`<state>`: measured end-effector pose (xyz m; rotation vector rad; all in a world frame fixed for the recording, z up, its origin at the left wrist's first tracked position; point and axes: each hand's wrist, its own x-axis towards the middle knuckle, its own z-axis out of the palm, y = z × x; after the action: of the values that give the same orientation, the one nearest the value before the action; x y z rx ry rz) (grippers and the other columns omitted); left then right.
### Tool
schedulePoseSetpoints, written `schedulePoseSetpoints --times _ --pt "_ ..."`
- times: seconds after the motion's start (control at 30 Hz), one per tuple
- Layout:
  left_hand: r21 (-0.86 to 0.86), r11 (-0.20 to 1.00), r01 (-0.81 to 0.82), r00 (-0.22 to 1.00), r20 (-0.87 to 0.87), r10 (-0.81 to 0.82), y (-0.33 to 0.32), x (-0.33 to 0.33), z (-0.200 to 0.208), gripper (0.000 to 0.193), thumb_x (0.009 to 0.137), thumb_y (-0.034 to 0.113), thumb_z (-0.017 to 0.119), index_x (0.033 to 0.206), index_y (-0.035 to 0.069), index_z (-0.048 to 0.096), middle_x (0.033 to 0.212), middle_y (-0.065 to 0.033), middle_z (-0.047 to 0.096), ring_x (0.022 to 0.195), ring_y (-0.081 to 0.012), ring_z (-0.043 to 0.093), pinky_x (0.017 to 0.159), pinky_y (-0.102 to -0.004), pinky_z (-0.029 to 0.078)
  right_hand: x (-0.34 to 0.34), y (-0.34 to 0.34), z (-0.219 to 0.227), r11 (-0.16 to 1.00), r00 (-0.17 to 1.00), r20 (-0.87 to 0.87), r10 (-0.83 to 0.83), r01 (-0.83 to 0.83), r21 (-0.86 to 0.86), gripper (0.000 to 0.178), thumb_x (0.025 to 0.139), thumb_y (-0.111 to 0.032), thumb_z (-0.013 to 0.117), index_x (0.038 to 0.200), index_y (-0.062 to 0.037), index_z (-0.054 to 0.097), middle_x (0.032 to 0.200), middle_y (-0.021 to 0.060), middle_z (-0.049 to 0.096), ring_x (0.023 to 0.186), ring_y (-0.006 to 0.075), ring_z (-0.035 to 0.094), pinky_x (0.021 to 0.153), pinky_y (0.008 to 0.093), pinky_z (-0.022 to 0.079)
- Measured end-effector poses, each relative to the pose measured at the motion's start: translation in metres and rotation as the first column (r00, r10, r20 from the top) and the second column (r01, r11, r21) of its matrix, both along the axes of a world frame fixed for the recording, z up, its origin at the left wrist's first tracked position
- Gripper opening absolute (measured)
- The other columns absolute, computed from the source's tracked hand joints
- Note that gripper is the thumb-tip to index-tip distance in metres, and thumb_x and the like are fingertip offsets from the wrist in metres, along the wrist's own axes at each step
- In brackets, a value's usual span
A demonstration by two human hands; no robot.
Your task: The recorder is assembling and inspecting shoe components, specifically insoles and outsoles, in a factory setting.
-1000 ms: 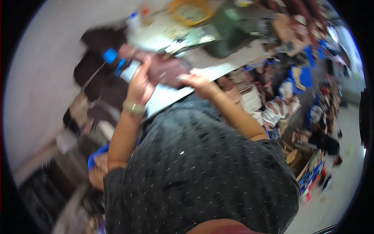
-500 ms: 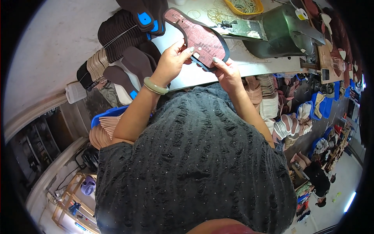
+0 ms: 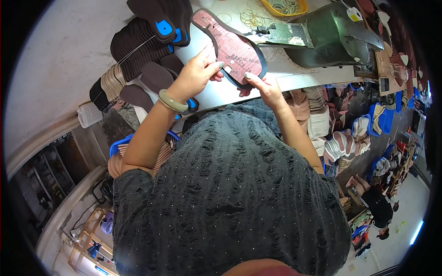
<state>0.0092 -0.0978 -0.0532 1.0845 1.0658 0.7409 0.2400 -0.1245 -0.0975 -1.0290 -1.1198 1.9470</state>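
A shoe insole [image 3: 237, 46], pinkish-red board on top with a dark rim, is held over the white table. My right hand [image 3: 268, 89] grips its wide end, the thumb on top and fingers underneath. At the insole's left edge my left hand [image 3: 195, 76] is closed in a pinch; its thumb tip meets the rim, though some fingers are hidden. A pale bangle [image 3: 172, 100] circles the left wrist. Near that hand lie loose dark brown insoles [image 3: 157, 75] and tied stacks of dark insoles [image 3: 133, 43], some with blue patches.
A green machine [image 3: 329, 37] with a flat arm stands at the right of the white table [image 3: 294, 80]. Behind is a yellow basket [image 3: 287, 7] of rubber bands. Blue bins [image 3: 377, 119] and shoe parts fill the floor at right, where another person [image 3: 380, 207] is.
The insole has shifted slightly left and turned a little. My left hand has moved left and slightly downward; its thumb now lies at the rim. Right fingers show below the insole.
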Motion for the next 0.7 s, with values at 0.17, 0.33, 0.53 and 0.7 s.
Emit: schedulePoseSetpoints --times 0.17,0.33,0.53,0.7 --pt "0.738 0.56 0.377 0.709 -0.619 0.338 0.058 0.007 0.029 0.066 0.076 0.037 0.072 0.127 0.002 0.048 0.096 -0.0124 0.058 0.093 -0.0243 0.056 0.088 -0.0331 0.044 0.004 0.002 -0.013 0.997 0.996 -0.051 -0.073 0.073 -0.002 0.027 0.091 -0.021 0.054 0.092 0.0047 0.062 0.074 0.0133 0.065 0.065 0.019 0.064 0.065 0.0291 0.051" --pt "0.678 0.321 0.661 0.678 -0.723 0.133 0.13 0.033 -0.016 0.067 0.074 0.045 0.071 0.123 0.003 0.051 0.114 -0.0183 0.056 0.112 -0.0315 0.049 0.099 -0.039 0.036 0.005 0.011 -0.033 0.993 0.986 -0.123 -0.116 0.111 -0.047 0.027 0.091 -0.019 0.055 0.097 0.0064 0.062 0.083 0.0139 0.066 0.068 0.0207 0.065 0.065 0.0284 0.051" --pt "0.189 0.309 0.932 0.31 -0.859 -0.409 0.166 0.065 0.021 0.055 0.076 0.048 0.067 0.101 0.0 0.058 0.09 -0.0204 0.063 0.076 -0.036 0.061 0.066 -0.0394 0.05 0.009 0.021 -0.053 0.971 0.967 -0.139 -0.215 0.196 -0.136 0.031 0.091 -0.02 0.054 0.101 0.0094 0.06 0.085 0.0173 0.066 0.072 0.0229 0.067 0.067 0.0284 0.052" --pt "0.23 0.33 0.915 0.376 -0.781 -0.498 0.185 0.064 0.001 0.058 0.073 0.051 0.068 0.099 0.0 0.061 0.094 -0.021 0.063 0.087 -0.0338 0.06 0.075 -0.0395 0.048 -0.002 0.025 -0.049 0.955 0.953 -0.143 -0.267 0.242 -0.169 0.033 0.093 -0.02 0.048 0.106 0.0094 0.057 0.086 0.0199 0.066 0.069 0.0229 0.066 0.063 0.0287 0.052"
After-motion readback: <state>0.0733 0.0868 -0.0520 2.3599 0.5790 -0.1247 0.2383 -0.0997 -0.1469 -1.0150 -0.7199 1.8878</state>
